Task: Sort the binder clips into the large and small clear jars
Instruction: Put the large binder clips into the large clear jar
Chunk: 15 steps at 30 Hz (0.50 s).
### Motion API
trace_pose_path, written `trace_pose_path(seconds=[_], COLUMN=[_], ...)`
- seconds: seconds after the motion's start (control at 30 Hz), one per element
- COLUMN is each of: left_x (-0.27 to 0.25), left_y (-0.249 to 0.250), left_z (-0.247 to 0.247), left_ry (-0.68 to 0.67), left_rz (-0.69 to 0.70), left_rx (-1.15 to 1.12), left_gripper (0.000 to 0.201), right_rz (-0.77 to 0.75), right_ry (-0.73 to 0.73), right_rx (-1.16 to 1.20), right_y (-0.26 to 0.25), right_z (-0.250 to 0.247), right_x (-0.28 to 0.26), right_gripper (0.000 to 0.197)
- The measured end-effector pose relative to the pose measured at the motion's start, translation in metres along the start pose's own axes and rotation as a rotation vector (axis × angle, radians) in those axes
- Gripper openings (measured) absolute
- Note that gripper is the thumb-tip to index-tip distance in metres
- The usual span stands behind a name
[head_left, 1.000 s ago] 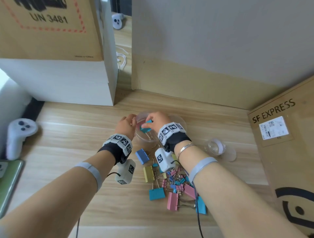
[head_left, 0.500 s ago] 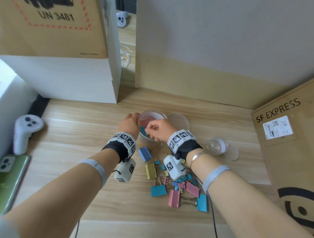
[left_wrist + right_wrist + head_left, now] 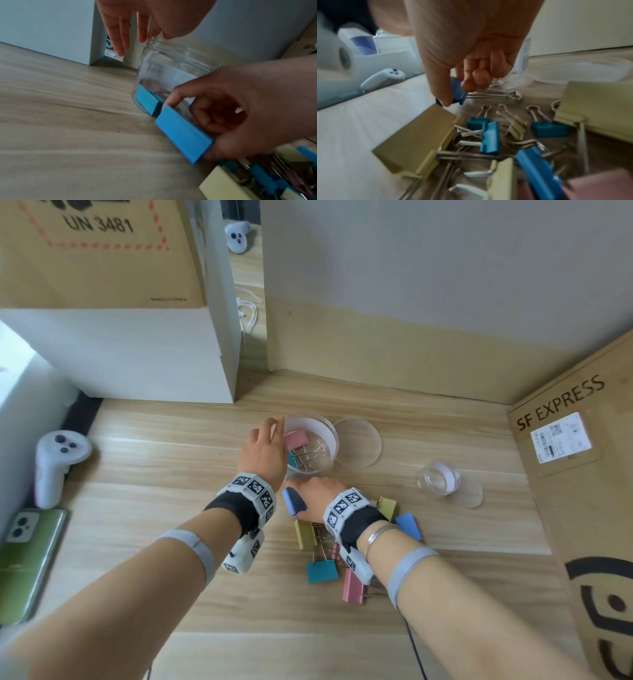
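Observation:
The large clear jar (image 3: 327, 436) stands open on the wooden table with a pink clip (image 3: 296, 439) and a teal clip (image 3: 147, 101) inside. My left hand (image 3: 274, 430) rests at the jar's left rim, fingers straight (image 3: 118, 40). Just below the jar my right hand (image 3: 303, 497) pinches a large blue binder clip (image 3: 293, 502) between thumb and fingers (image 3: 471, 81), low over the table. The pile of mixed clips (image 3: 320, 556) lies under my right wrist. The small clear jar (image 3: 439, 478) stands open to the right.
The large jar's lid (image 3: 359, 442) lies right of it, the small lid (image 3: 472, 494) beside the small jar. A white controller (image 3: 54, 463) and a green phone (image 3: 24, 556) lie at the left. Cardboard boxes (image 3: 582, 474) wall in the right and back left.
My right hand let the teal clip drop into the large jar, drew back toward the pile and took hold of a large blue clip. My left hand stayed at the jar.

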<state>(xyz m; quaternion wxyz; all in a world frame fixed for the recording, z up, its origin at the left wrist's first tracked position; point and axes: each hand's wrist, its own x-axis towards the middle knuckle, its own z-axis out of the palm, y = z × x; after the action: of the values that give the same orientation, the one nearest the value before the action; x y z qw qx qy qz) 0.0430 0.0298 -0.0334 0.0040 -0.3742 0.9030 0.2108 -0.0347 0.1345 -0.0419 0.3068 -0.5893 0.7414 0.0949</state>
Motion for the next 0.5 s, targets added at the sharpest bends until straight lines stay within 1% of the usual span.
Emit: trace_pose_path(seconds=[0.07,0.1,0.17,0.27,0.3,0.33,0.37,0.4,0.43,0.47,0.5], left_x=[-0.001,-0.002,-0.003,-0.008,-0.010,-0.013,-0.017,-0.021,-0.026,-0.030,-0.031], left_y=[0.004,0.007,0.015,0.030,0.035,0.041,0.048,0.056,0.064,0.073,0.080], left_z=[0.000,-0.001,-0.002,0.000,0.005,0.010,0.015,0.020,0.025,0.030,0.037], left_ry=[0.021,0.030,0.084,0.209,0.215,0.194,0.144,0.058,-0.075,-0.216,-0.324], left_rz=[0.064,0.093,0.180,0.397,0.479,0.576,0.669,0.731,0.736,0.697,0.646], left_rx=[0.039,0.044,0.034,0.120,0.139,0.138,0.130,0.131,0.153,0.213,0.269], left_gripper=[0.051,0.050,0.047,0.036,0.031,0.027,0.026,0.025,0.026,0.028,0.031], right_rz=[-0.009,-0.010,0.006,0.091,0.122,0.151,0.177,0.201,0.222,0.244,0.263], right_ry=[-0.002,-0.010,0.004,0.086,0.139,0.202,0.267,0.328,0.381,0.426,0.462], right_rx=[0.182,0.278,0.389,0.573,0.657,0.733,0.794,0.840,0.876,0.909,0.940], right_y=[0.011,0.019,0.036,0.063,0.072,0.081,0.089,0.096,0.102,0.107,0.111], right_z=[-0.002,-0.003,-0.008,-0.017,-0.021,-0.025,-0.028,-0.030,-0.031,-0.030,-0.029], right_x=[-0.009,-0.014,-0.028,-0.047,-0.052,-0.056,-0.058,-0.059,-0.059,-0.058,-0.056], right_gripper=[0.046,0.051,0.063,0.072,0.072,0.070,0.067,0.064,0.063,0.061,0.060])
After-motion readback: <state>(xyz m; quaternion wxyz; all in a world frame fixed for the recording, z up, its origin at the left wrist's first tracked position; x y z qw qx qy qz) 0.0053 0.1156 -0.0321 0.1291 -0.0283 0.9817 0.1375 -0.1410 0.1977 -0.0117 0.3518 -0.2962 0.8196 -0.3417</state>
